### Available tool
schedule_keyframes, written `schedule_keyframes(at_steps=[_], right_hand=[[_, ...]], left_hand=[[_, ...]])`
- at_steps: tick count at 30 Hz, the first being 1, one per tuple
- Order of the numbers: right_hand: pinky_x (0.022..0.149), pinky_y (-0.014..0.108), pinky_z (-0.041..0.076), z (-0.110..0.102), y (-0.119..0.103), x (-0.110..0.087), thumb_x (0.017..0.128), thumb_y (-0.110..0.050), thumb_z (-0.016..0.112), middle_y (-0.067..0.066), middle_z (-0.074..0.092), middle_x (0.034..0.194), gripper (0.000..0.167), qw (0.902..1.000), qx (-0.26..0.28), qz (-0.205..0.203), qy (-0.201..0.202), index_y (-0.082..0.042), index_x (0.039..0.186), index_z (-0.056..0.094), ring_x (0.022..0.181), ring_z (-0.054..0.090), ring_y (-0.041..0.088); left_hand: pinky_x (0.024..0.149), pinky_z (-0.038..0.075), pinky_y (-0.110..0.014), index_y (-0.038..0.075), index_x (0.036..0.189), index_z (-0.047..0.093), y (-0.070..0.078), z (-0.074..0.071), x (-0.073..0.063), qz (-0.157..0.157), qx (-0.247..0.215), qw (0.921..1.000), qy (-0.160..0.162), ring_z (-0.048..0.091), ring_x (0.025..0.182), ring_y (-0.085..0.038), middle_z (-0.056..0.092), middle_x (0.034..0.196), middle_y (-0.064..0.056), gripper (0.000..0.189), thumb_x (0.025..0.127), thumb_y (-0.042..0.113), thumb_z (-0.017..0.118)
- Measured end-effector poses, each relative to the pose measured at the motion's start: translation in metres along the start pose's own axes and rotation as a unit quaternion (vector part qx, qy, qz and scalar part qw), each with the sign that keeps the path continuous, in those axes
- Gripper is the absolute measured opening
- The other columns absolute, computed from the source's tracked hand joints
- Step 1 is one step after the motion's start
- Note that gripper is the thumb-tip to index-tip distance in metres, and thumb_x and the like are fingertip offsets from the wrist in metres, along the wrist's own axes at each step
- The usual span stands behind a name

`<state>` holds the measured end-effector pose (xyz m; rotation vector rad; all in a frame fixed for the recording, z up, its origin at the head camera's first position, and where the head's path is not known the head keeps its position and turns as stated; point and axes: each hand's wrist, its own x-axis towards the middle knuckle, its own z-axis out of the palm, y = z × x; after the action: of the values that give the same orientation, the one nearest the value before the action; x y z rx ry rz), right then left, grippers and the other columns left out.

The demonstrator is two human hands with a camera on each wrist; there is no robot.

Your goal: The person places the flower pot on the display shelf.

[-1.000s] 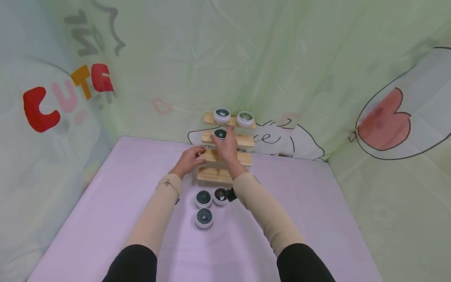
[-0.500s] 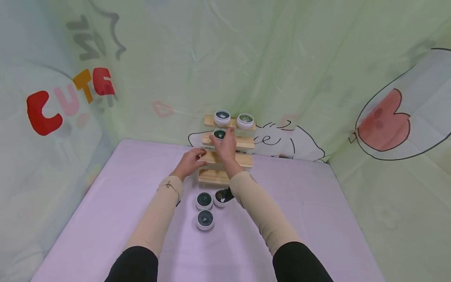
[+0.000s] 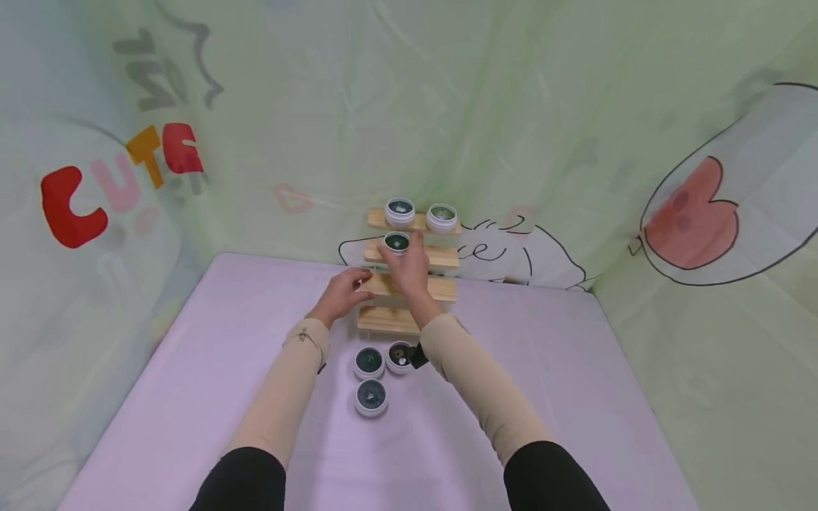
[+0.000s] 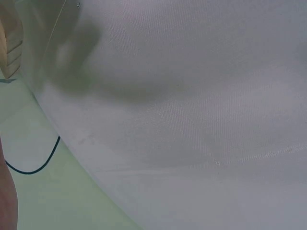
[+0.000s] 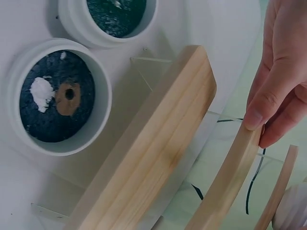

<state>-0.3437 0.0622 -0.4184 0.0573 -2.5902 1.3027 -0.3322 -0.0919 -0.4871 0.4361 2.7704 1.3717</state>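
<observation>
"When you look all around, what is the biggest thing?"

"It's the pale green cloth wall (image 3: 275,106). Off to the left there's a big red letter C (image 3: 54,202)."

"What's next biggest?"

"The table (image 3: 543,397), with light purple cloth on it. Two arms reach over it in tan sleeves (image 3: 479,383)."

"And then?"

"A wooden stand (image 3: 386,319) with four steps, near the back of the table."

"Who has hold of it?"

"The left hand (image 3: 341,294). Its grip is nearly closed, and the thumb and fingers pinch the left end of the third step down. You see that pinch up close from the right wrist."

"What about the right hand (image 3: 412,270)?"

"Its grip is only as wide as a white jar (image 3: 397,243), with thumb and fingers around it. That jar has dark green stuff inside. It's at the left part of the second step down. I can't tell if its bottom touches the wood."

"Any more jars?"

"Yes! The top step has a left top jar (image 3: 400,211) and a right top jar (image 3: 442,217), side by side. In front of the stand are a green jar (image 3: 368,363), a spotty jar (image 3: 400,357) on its right, and a gray-blue jar (image 3: 371,397) nearest the person."

"What's the tiniest?"

"Inside the spotty jar, a brown ring (image 5: 73,104) and a white blob (image 5: 42,94)."
</observation>
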Motion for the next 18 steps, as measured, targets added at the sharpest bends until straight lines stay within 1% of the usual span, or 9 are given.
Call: schedule_keyframes(at_steps=[4,6,9,11,14,16,18], right_hand=[[0.109,0.044,0.043,-0.003,0.003,-0.008,0.089,-0.033,0.073,0.023,0.050,0.137,0.076,0.9998,0.014,-0.013,0.003,0.005,0.144,0.035,0.128,0.048,0.036],[0.112,0.043,0.041,-0.004,0.005,-0.013,0.089,-0.032,0.073,0.023,0.048,0.139,0.076,0.9995,0.023,-0.023,0.000,0.005,0.144,0.035,0.130,0.046,0.035],[0.119,0.040,0.031,-0.005,0.011,-0.022,0.090,-0.032,0.072,0.024,0.034,0.152,0.083,0.9986,0.037,-0.035,-0.013,0.005,0.150,0.027,0.141,0.033,0.033],[0.123,0.039,0.021,-0.006,0.016,-0.030,0.091,-0.033,0.071,0.021,0.020,0.159,0.090,0.9981,0.045,-0.033,-0.027,0.003,0.154,0.017,0.146,0.021,0.030],[0.123,0.039,0.019,-0.008,0.024,-0.042,0.091,-0.036,0.070,0.018,0.015,0.161,0.092,0.9976,0.049,-0.025,-0.041,-0.001,0.156,0.014,0.147,0.017,0.028],[0.123,0.040,0.019,-0.010,0.030,-0.052,0.091,-0.037,0.069,0.017,0.014,0.161,0.093,0.9970,0.057,-0.020,-0.048,-0.002,0.156,0.013,0.148,0.016,0.027],[0.123,0.041,0.020,-0.012,0.036,-0.061,0.091,-0.038,0.069,0.017,0.016,0.161,0.093,0.9968,0.061,-0.018,-0.048,-0.002,0.156,0.013,0.147,0.018,0.028]], left_hand=[[0.107,0.047,-0.037,-0.008,0.131,0.057,0.000,-0.002,-0.001,0.008,0.001,1.0000,0.000,0.051,0.127,-0.032,0.052,0.139,-0.021,0.049,0.089,0.011,0.073],[0.107,0.048,-0.036,-0.008,0.130,0.057,-0.001,-0.002,-0.001,0.015,0.005,0.9999,0.002,0.051,0.127,-0.032,0.052,0.138,-0.022,0.049,0.088,0.011,0.073],[0.106,0.049,-0.036,-0.009,0.129,0.057,-0.001,-0.002,-0.002,0.023,0.009,0.9997,0.006,0.052,0.126,-0.033,0.052,0.137,-0.023,0.049,0.088,0.011,0.074],[0.106,0.049,-0.036,-0.010,0.129,0.057,-0.001,-0.002,-0.002,0.023,0.007,0.9997,0.008,0.052,0.126,-0.033,0.052,0.137,-0.023,0.050,0.087,0.011,0.074],[0.106,0.049,-0.036,-0.010,0.130,0.056,-0.001,-0.001,-0.002,0.021,0.005,0.9997,0.009,0.052,0.126,-0.034,0.052,0.137,-0.023,0.050,0.087,0.010,0.074],[0.106,0.048,-0.036,-0.009,0.130,0.056,0.000,0.000,-0.002,0.016,0.003,0.9998,0.007,0.051,0.127,-0.033,0.052,0.138,-0.023,0.051,0.087,0.010,0.074],[0.106,0.048,-0.036,-0.009,0.131,0.055,0.000,0.000,-0.002,0.014,0.001,0.9999,0.006,0.051,0.127,-0.033,0.051,0.138,-0.023,0.051,0.087,0.010,0.073]])
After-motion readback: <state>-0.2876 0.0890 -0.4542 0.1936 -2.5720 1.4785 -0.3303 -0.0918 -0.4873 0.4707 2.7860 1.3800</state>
